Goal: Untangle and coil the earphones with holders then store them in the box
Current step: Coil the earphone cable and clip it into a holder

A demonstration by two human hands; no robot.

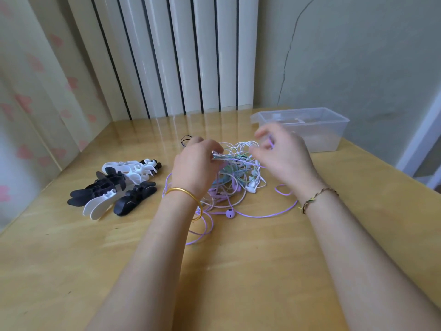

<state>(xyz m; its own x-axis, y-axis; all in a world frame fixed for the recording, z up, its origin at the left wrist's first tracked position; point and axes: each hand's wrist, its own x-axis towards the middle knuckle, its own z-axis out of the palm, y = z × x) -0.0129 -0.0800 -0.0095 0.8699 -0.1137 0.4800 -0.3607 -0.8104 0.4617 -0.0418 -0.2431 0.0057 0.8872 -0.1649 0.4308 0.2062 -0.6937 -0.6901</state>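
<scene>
Left of table (pixel 238 283): one heap of holders (pixel 114 189), black and white mixed, roughly seven; exact count lost in overlap.

Centre: one tangle of earphones (pixel 241 173) lying on the tabletop, with white, purple and green cords. One purple earbud (pixel 230 213) loose at near edge.

Left hand (pixel 195 163), one gold bangle (pixel 183 195) at wrist: pinching a bunch of cords at top of tangle.

Right hand (pixel 284 154), one woven bracelet (pixel 317 195) at wrist: raised over tangle, fingers curled, blurred; grip impossible to tell.

Right rear: one clear box (pixel 334 132), upright, apart from tangle.
</scene>
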